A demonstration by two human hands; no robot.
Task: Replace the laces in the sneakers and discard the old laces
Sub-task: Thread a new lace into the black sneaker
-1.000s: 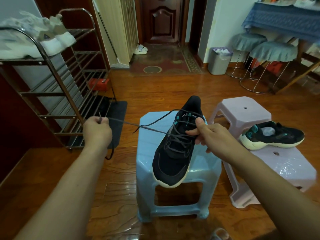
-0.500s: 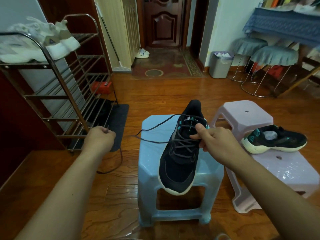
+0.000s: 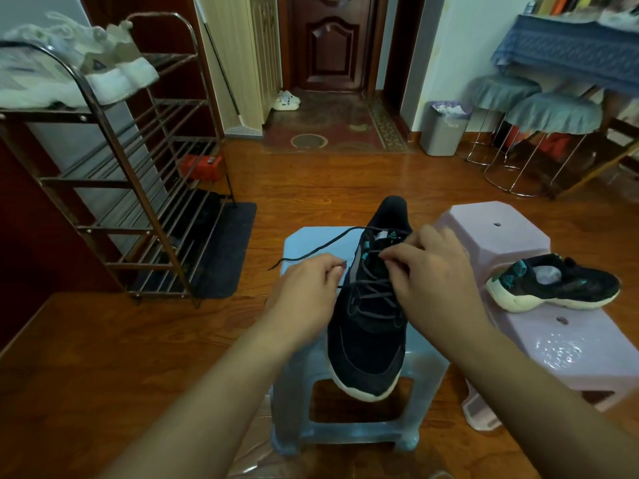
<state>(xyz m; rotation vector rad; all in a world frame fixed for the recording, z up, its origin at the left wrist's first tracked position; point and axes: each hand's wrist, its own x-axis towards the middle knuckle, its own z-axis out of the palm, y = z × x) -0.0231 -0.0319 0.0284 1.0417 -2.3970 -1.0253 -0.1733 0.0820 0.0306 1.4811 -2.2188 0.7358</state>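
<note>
Right now my left hand [image 3: 304, 288] sits at about nine o'clock of the black sneaker [image 3: 371, 305], fingers curled in a grip that pinches the dark lace [image 3: 321, 245] near its tip. My right hand [image 3: 427, 274] is over the tongue at roughly two o'clock, fingertips pinching a lace strand at the upper eyelets. The sneaker lies on the blue stool [image 3: 307, 243], its toe hanging over the near edge at six o'clock.

That overhang worries me most: I judge a hard sideways tug on the lace could tip the shoe off onto the floor. The free lace end trails toward ten o'clock across the stool, and it could snag or slip out of an eyelet I want kept. If my pinch loosens, the tip may drop and I lose the threading. The second sneaker [image 3: 553, 288] rests on the pink stool [image 3: 498, 233] at three o'clock, near my right forearm, which could nudge it. The bin [image 3: 444, 131] stands well apart at one o'clock.
</note>
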